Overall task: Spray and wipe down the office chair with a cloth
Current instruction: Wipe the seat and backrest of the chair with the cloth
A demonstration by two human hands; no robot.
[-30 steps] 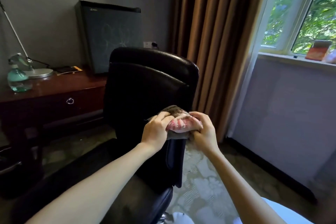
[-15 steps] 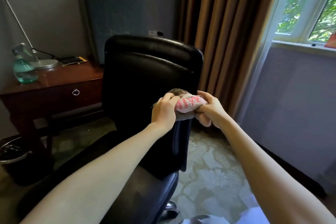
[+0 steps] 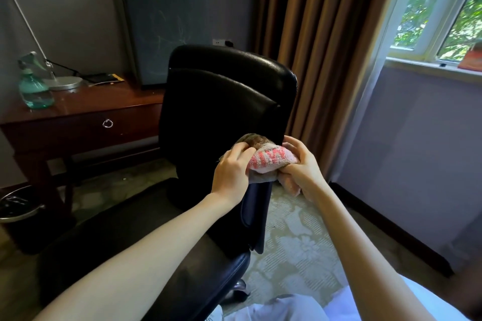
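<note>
Brown curtains (image 3: 313,34) and a bright window (image 3: 443,8) fill the far right of the room, and a dark wooden desk (image 3: 91,109) stands at the left with a green spray bottle (image 3: 34,86) set down on it, well apart from both hands. Between them the black office chair (image 3: 221,101) faces the camera, its seat near and its backrest far. The pink-and-grey cloth (image 3: 271,160) is bunched over the top of the chair's right-side armrest (image 3: 257,211), just in front of the backrest's lower right edge. The left hand (image 3: 230,172) has its fingers curled down over the cloth's left part, and the right hand (image 3: 302,167) clamps the cloth from the right, thumb on top, with a pink corner hanging below the palm. The step in hand looks like wiping the armrest, with the spraying apparently done or paused, since the bottle is set aside. To do it well, the cloth should wrap the pad fully so both sides and the top are rubbed in one pull along its length, toward the near end. Firm, even pressure from both hands would stop the fabric slipping on the smooth leather. The loose corner is best tucked in, and a clean fold turned outward before moving on to the backrest.
</note>
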